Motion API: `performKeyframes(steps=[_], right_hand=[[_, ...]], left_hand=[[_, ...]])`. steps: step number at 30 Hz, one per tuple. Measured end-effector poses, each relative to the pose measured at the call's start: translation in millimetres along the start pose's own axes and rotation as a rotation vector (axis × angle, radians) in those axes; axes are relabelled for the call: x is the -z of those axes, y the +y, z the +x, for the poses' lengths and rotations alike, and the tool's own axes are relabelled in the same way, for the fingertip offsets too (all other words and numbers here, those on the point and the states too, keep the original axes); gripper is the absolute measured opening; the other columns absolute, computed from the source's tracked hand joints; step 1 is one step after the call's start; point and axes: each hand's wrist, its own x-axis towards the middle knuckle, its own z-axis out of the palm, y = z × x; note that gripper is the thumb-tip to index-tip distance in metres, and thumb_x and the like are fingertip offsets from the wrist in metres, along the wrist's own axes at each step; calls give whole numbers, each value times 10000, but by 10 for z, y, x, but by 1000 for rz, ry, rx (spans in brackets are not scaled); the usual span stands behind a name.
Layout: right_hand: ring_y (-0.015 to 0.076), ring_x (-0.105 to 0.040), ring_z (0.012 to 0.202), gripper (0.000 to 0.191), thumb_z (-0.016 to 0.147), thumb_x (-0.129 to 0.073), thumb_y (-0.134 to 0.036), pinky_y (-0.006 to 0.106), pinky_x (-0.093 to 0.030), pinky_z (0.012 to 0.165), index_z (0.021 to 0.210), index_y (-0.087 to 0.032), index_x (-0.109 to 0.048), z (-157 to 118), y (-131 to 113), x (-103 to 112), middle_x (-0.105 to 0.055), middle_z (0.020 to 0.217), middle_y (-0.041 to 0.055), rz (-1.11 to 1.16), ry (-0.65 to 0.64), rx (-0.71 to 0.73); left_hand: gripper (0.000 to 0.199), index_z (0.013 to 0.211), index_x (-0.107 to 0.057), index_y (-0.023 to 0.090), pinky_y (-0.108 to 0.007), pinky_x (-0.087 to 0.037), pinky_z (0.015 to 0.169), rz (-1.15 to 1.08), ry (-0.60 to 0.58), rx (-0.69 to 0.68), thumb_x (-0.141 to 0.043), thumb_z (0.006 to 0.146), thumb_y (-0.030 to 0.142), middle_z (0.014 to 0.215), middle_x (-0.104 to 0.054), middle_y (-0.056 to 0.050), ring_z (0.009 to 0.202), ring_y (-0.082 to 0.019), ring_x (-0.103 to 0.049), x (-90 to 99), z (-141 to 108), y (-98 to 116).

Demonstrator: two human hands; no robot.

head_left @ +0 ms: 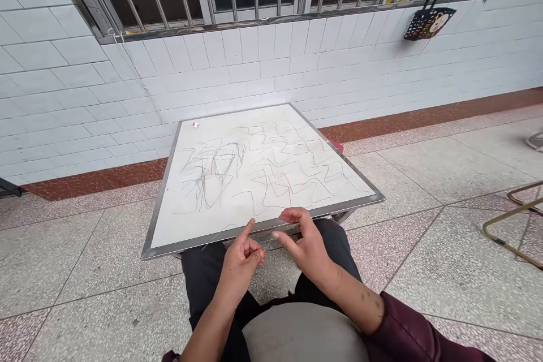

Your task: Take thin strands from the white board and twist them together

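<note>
Near the table's front edge, above my lap, my left hand (pixel 245 254) pinches a thin wire between thumb and curled fingers, with the index finger stretched out. A thin wire (pixel 214 238) arcs out to the left of that hand over the table's rim. My right hand (pixel 306 243) is just to the right, thumb and fingers apart, and I see nothing in its grasp. Many bent, dark, hair-thin wires (pixel 280 181) lie spread over the right part of the white tabletop (pixel 169 229). On the left part, more wires (pixel 212 167) are tangled in a denser heap.
A small white-and-red item (pixel 195 125) lies at the table's far left corner. Behind the table is a white tiled wall (pixel 237 73) with barred windows. A black dotted basket (pixel 428 22) hangs at the upper right. A metal-framed seat (pixel 504 220) stands on the right.
</note>
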Motion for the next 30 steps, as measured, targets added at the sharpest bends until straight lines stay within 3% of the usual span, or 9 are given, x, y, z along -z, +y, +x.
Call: performKeyframes(steps=[2, 4, 10, 13, 15, 20, 24, 30], right_hand=[[236, -571, 991, 368, 867, -661, -425, 432, -477, 895, 1133, -241, -485, 20, 40, 9, -589, 1077, 85, 135, 32, -158], [220, -561, 996, 438, 851, -666, -466, 414, -464, 912, 1171, -245, -465, 51, 65, 19, -582, 1084, 75, 282, -22, -264], [180, -562, 945, 406, 828, -681, -535, 331, -441, 882, 1071, -217, -613, 124, 93, 71, -604, 1017, 56, 736, -440, -512], [161, -562, 860, 489, 893, -497, -660, 309, -452, 805, 1063, -225, -642, 204, 131, 162, -606, 963, 50, 884, -379, -547], [155, -560, 861, 458, 914, -491, -632, 296, -447, 789, 1060, -228, -649, 269, 130, 211, -614, 953, 43, 787, -381, -520], [145, -573, 831, 292, 869, -661, -454, 289, -459, 760, 1043, -220, -662, 329, 59, 107, -645, 918, 18, 439, -659, -382], [116, -589, 698, 312, 830, -693, -438, 246, -473, 612, 1040, -209, -656, 317, 75, -72, -666, 887, 16, 477, -675, -454], [115, -611, 666, 258, 820, -696, -420, 197, -463, 536, 913, -179, -684, 346, 79, -139, -639, 716, -5, 517, -664, -493]], left_hand=[[840, 1525, -295, 204, -288, -455, 657, -28, 7, -19, -691, 792, 310, 738, -608, 23, 645, -137, -542, 4, -17, 48], [909, 1553, -189, 197, -290, -458, 656, -51, -8, -22, -690, 801, 299, 744, -617, 21, 642, -134, -538, 5, -33, 83], [1005, 1566, -9, 204, -308, -464, 662, -3, -113, -15, -673, 813, 258, 732, -625, 29, 644, -141, -560, 27, -51, 87], [1003, 1566, -8, 193, -318, -463, 659, 82, -178, 21, -660, 804, 238, 750, -633, 23, 642, -143, -566, 71, -43, 78], [996, 1565, -32, 171, -320, -459, 652, 129, -226, 57, -650, 785, 212, 757, -630, 21, 638, -143, -566, 96, -32, 78], [960, 1556, -109, 167, -305, -441, 623, 173, -309, 138, -620, 744, 150, 737, -609, 35, 625, -139, -557, 106, -11, 71], [904, 1526, -217, 189, -299, -435, 622, 163, -414, 202, -649, 732, 156, 725, -600, 39, 624, -132, -543, 96, -22, 56], [731, 1413, -348, 164, -315, -447, 649, 167, -446, 201, -661, 755, 204, 749, -592, 26, 650, -136, -531, 82, -37, 67]])
